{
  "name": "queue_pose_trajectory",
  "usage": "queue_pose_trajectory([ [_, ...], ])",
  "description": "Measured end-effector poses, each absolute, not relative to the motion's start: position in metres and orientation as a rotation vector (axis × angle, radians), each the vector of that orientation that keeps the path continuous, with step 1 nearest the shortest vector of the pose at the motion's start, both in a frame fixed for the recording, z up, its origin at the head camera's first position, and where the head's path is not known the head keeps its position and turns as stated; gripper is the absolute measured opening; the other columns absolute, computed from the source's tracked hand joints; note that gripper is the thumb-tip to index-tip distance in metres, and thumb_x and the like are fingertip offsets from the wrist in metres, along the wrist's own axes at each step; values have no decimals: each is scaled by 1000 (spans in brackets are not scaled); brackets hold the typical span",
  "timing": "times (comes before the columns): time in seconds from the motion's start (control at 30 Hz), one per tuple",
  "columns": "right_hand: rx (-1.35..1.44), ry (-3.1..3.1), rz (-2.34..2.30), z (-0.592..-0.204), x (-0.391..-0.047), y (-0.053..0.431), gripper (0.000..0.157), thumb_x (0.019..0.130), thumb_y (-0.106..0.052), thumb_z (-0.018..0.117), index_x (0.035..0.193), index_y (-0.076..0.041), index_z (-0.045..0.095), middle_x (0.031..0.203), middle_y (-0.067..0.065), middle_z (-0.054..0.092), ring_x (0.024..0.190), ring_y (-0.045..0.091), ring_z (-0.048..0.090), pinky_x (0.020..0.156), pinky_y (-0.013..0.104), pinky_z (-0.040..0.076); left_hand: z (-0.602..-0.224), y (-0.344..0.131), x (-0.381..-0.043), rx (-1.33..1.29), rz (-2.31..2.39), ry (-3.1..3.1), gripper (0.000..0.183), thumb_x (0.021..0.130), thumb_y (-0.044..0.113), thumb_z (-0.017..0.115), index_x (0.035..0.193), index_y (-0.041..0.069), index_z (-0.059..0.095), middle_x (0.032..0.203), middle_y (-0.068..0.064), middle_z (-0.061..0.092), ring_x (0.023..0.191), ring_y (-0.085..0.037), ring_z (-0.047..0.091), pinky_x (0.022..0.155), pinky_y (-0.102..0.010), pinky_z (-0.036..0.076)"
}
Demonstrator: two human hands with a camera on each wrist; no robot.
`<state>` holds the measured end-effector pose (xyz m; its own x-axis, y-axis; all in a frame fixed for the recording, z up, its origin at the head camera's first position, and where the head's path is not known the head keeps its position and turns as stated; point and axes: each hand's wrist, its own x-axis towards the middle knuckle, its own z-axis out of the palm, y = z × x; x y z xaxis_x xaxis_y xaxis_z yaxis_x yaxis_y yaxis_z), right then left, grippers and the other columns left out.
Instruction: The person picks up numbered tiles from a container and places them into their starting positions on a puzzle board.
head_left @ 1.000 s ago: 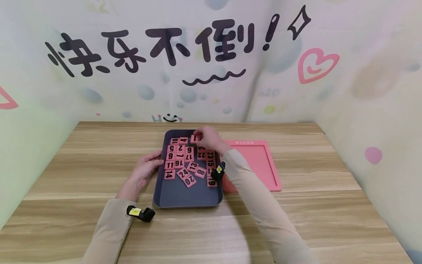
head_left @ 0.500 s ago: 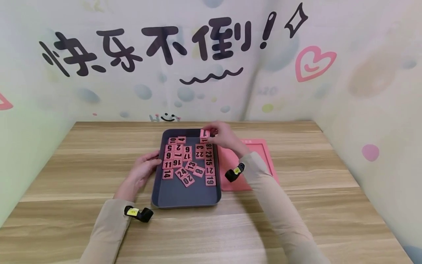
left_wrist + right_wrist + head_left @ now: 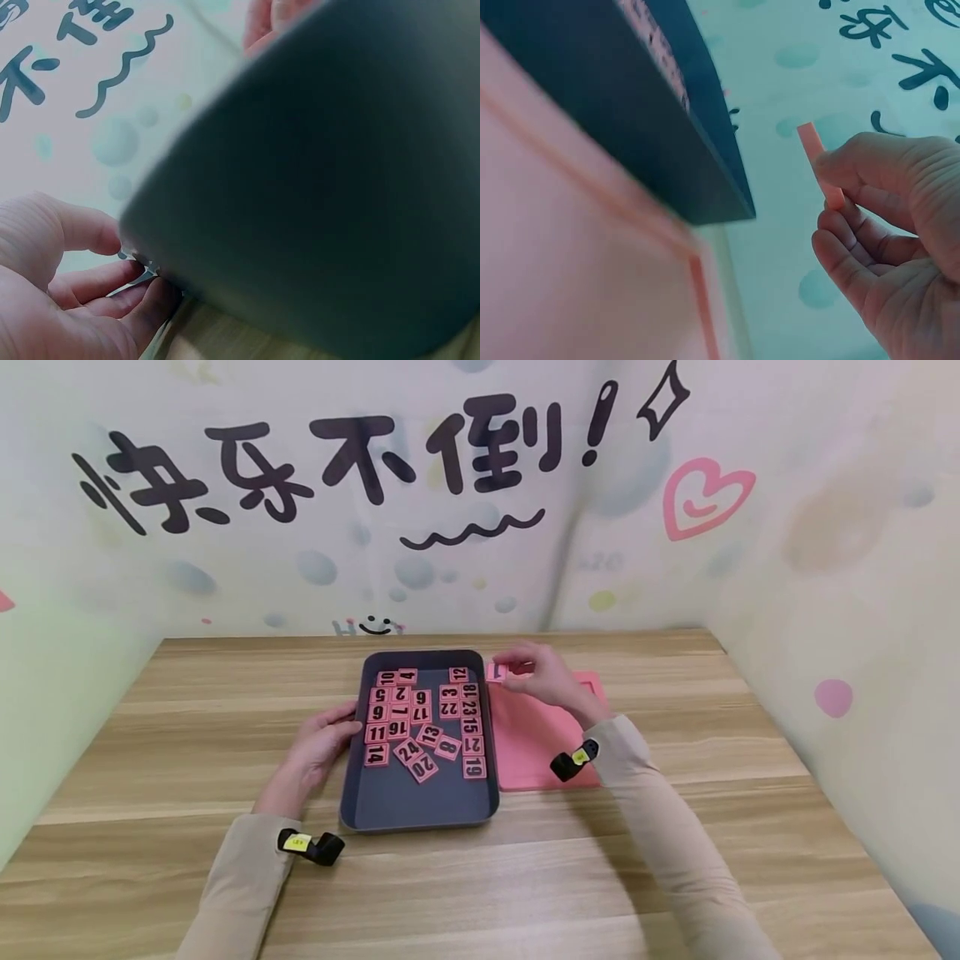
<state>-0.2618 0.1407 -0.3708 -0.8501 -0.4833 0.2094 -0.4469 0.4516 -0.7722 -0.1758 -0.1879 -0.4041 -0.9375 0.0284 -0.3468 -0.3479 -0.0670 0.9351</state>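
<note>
My right hand [image 3: 546, 675] pinches a pink number tile [image 3: 497, 672] marked 1 between thumb and fingers, raised just beyond the right side of a dark grey tray [image 3: 420, 802]. Edge-on in the right wrist view, the same tile [image 3: 808, 142] shows as a thin pink strip. At the tray's left side, my left hand [image 3: 318, 745] rests its thumb and fingertips against the outer wall. Several pink tiles with black numbers lie inside the tray, some in columns along both sides, others askew, such as the 24 tile [image 3: 408, 752]. In the left wrist view the tray's [image 3: 300, 187] dark side hides the tiles.
A pink frame board [image 3: 525, 735] with a raised border lies against the tray's right side, partly under my right arm. Wood-grain table [image 3: 450, 893] surrounds both. A printed cloth backdrop [image 3: 420, 577] stands behind and at the sides.
My right hand has carried the 1 tile from the tray's top area rightward past its right rim, uncovering the 12 tile. The left hand stays at the tray's side. The head view has shifted slightly.
</note>
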Motion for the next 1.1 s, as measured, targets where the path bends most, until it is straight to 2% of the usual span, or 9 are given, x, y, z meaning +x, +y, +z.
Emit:
queue_pose_trajectory([
  [0.2,-787,2623,-1352,-382,-258,158,35,77,5,69,112,6,65,102,18,65,88,26,57,80,35,53,-405,-190,-177,-346,2093,1941,57,93,-3,46,145,-4,25,150,-19,26,136,-28,28,112,-36,24],
  [0.4,-633,2660,-1191,-394,-253,166,34,77,3,70,111,1,67,101,12,65,87,23,55,77,30,50,-405,-190,-176,-352,2081,1941,57,93,-3,46,145,-4,25,150,-19,26,136,-27,28,112,-35,24],
  [0.73,-589,2656,-1032,-401,-248,166,34,77,2,73,110,-1,68,97,9,66,81,19,56,69,27,51,-407,-189,-177,-379,2095,1942,57,91,-3,48,144,-3,28,149,-18,29,134,-27,31,110,-35,27],
  [0.87,-612,2673,-983,-402,-249,167,33,77,2,72,109,1,67,97,10,66,83,20,57,72,28,52,-407,-189,-177,-383,2092,1944,57,91,-3,48,144,-3,28,149,-19,30,134,-27,32,110,-35,28],
  [1.1,-706,2660,-884,-402,-251,168,50,75,-3,77,123,-4,61,98,8,64,85,19,55,75,30,50,-405,-189,-176,-366,2078,1941,56,93,-2,47,145,-3,27,149,-19,28,134,-28,30,111,-35,26],
])
